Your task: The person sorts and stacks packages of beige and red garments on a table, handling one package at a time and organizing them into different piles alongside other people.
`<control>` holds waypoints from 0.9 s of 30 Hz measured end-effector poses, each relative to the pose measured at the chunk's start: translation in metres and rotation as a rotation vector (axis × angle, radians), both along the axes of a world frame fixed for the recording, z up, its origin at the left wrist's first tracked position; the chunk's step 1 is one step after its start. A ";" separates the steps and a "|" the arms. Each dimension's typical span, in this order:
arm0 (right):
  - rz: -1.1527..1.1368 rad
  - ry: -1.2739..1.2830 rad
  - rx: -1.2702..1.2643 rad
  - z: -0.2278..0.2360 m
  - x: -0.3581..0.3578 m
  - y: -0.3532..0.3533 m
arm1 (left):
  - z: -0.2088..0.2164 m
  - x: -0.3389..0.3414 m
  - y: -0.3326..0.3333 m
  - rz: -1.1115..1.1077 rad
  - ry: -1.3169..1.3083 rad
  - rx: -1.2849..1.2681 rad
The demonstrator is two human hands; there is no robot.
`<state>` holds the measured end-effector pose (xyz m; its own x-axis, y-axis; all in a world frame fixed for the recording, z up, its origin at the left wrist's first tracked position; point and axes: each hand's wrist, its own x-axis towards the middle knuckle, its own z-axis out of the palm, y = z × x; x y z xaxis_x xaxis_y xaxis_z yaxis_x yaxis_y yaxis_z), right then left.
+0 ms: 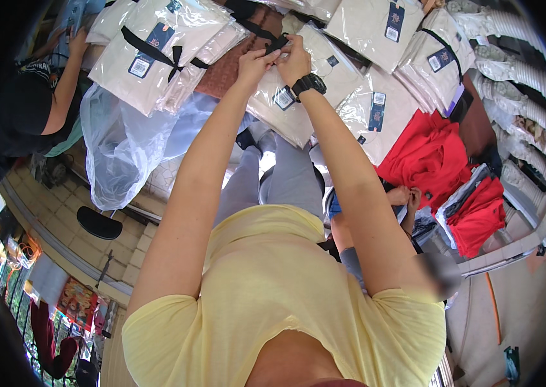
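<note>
Both my hands are at the far middle of the table, close together over a stack of beige folded garments in clear plastic bags [289, 122]. A black cloth strip [276, 45] runs across the top of this stack. My left hand [257, 66] pinches the strip, its fingers bent inward. Beside it, my right hand [294, 63], with a black watch on the wrist, closes on the same strip. The strip's exact crossing is partly hidden by my fingers. To the left lies a similar bagged bundle [157, 55], tied round with a knotted black strip.
More bagged garments [376, 29] cover the table to the right. Red cloth [427, 155] is heaped near another person's hands [405, 197]. A clear plastic sheet [115, 148] hangs off the left edge. At the far left another person [34, 106] stands. White stacked rolls [515, 64] line the right side.
</note>
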<state>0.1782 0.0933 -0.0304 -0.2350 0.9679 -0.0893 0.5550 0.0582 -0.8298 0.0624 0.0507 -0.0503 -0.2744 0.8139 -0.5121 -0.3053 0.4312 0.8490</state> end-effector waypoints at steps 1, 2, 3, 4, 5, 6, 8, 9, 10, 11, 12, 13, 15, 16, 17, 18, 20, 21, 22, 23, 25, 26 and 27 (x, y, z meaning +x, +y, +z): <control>-0.003 0.017 -0.031 0.001 0.001 -0.001 | 0.001 0.002 0.000 0.039 -0.026 -0.021; -0.005 0.034 -0.062 0.002 0.002 -0.003 | 0.002 0.005 -0.001 0.078 -0.052 -0.042; -0.007 0.051 -0.093 0.003 0.003 -0.004 | 0.004 0.007 -0.001 0.117 -0.078 -0.064; -0.003 0.056 -0.106 0.004 0.004 -0.003 | 0.004 0.006 -0.002 0.103 -0.067 -0.065; 0.003 0.062 -0.120 0.005 0.004 -0.001 | 0.003 0.004 -0.004 0.090 -0.056 -0.067; 0.008 0.068 -0.135 0.006 0.004 0.000 | 0.003 0.003 -0.006 0.077 -0.045 -0.069; 0.028 0.020 -0.137 0.004 0.006 0.004 | 0.004 0.001 -0.004 0.019 0.033 -0.098; 0.037 -0.005 -0.139 0.003 0.007 0.006 | 0.004 0.001 -0.004 -0.010 0.073 -0.113; 0.027 0.002 -0.140 -0.001 0.009 0.009 | 0.003 0.004 -0.003 0.003 0.039 -0.036; 0.017 0.008 -0.140 -0.005 0.011 0.010 | 0.003 0.008 -0.003 0.016 0.005 0.041; 0.006 0.014 -0.140 -0.009 0.014 0.012 | 0.002 0.012 -0.003 0.028 -0.030 0.118; 0.036 0.028 -0.156 -0.009 0.010 0.009 | -0.005 0.005 -0.008 0.015 0.004 0.131; 0.100 0.060 -0.183 -0.003 0.000 0.001 | -0.016 -0.017 -0.018 -0.007 0.075 0.159; 0.097 0.048 -0.177 -0.005 0.004 -0.001 | -0.013 -0.015 -0.016 -0.024 0.098 0.141; 0.089 0.035 -0.167 -0.006 0.010 0.001 | -0.003 -0.011 -0.010 -0.044 0.120 0.129; 0.080 0.022 -0.157 -0.007 0.016 0.002 | 0.007 -0.007 -0.004 -0.065 0.142 0.116; 0.082 0.101 -0.180 -0.013 0.020 0.004 | 0.008 -0.014 0.000 -0.319 0.600 0.250; 0.081 0.139 -0.190 -0.016 0.023 0.005 | 0.008 -0.015 0.004 -0.446 0.827 0.318; 0.092 0.134 -0.177 -0.014 0.016 0.001 | 0.002 -0.020 0.001 -0.387 0.757 0.331; 0.105 0.130 -0.163 -0.010 0.009 -0.004 | -0.006 -0.024 -0.002 -0.326 0.687 0.346; 0.111 0.107 -0.112 -0.010 0.007 -0.004 | -0.009 -0.023 0.001 -0.292 0.602 0.368; 0.106 0.089 -0.077 -0.013 0.011 -0.003 | -0.005 -0.017 0.007 -0.320 0.587 0.375; 0.102 0.072 -0.041 -0.016 0.015 -0.001 | 0.000 -0.012 0.012 -0.346 0.574 0.381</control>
<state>0.1927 0.0922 -0.0467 -0.3397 0.9343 -0.1081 0.4870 0.0764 -0.8700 0.0500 0.0625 -0.0498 -0.1099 0.9934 -0.0337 0.3271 0.0681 0.9425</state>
